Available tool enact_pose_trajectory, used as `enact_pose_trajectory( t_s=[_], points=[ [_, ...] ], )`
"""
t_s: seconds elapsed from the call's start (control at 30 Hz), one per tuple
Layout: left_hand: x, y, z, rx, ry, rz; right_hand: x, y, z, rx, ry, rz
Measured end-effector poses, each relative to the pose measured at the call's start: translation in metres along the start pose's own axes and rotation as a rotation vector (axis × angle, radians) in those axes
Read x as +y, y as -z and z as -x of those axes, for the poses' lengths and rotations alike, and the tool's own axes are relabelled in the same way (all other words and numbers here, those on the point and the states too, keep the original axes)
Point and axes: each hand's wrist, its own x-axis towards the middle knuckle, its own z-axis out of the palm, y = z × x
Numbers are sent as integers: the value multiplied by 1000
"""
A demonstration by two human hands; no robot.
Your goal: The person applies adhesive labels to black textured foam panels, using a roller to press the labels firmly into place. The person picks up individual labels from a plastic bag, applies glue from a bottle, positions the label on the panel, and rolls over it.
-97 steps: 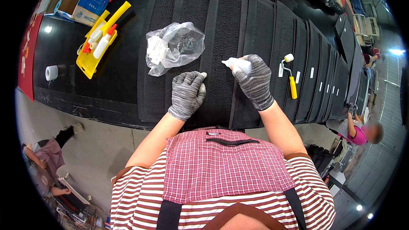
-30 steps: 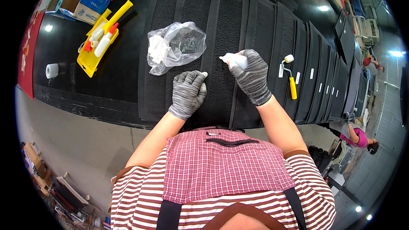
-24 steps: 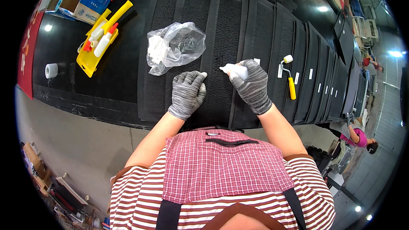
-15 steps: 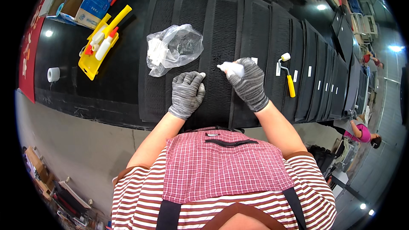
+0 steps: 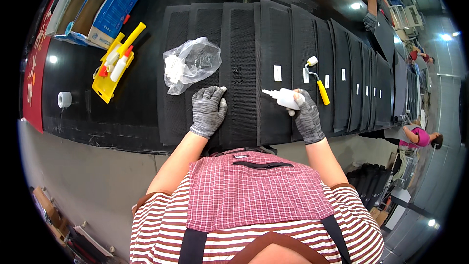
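Note:
My right hand (image 5: 308,120), in a grey glove, grips a white squeeze bottle (image 5: 288,99) whose narrow nozzle points left above a black textured panel. My left hand (image 5: 208,110), gloved the same way, lies palm down on the overlapping black panels with its fingers close together, holding nothing. Wet-looking dark marks (image 5: 237,73) show on the ribbed panel (image 5: 239,39) between my hands. A clear plastic bag (image 5: 202,61) with white pieces inside lies just beyond my left hand. To the right of the bottle, a small roller with a yellow handle (image 5: 323,93) rests on the panels.
A yellow tray (image 5: 103,90) holding white bottles with red caps sits at the left. Beyond it stands a blue cardboard box (image 5: 115,10). A white tape roll (image 5: 64,99) lies near the table's left end. Co-workers' gloved hands (image 5: 370,21) appear along the right side.
My right hand has drawn back and to the right with the squeeze bottle, away from the ribbed panel's marks. My left hand stays on the panels. The view has shifted slightly.

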Motion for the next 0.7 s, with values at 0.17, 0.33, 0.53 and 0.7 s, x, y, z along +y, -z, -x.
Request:
enact_pose_trajectory(
  t_s=[0.17,0.33,0.53,0.7],
  points=[
    [-4,9,1,22,52,152,8,22,21,193,130,572],
    [-20,42,3,283,137,16,5,33,22,402,750,1422],
    [-84,31,1,341,338,50,-45,-72,-17,-124,833,792],
    [-89,27,0,365,182,-50,-19,-184,-91,-510,1007,810]
  ],
)
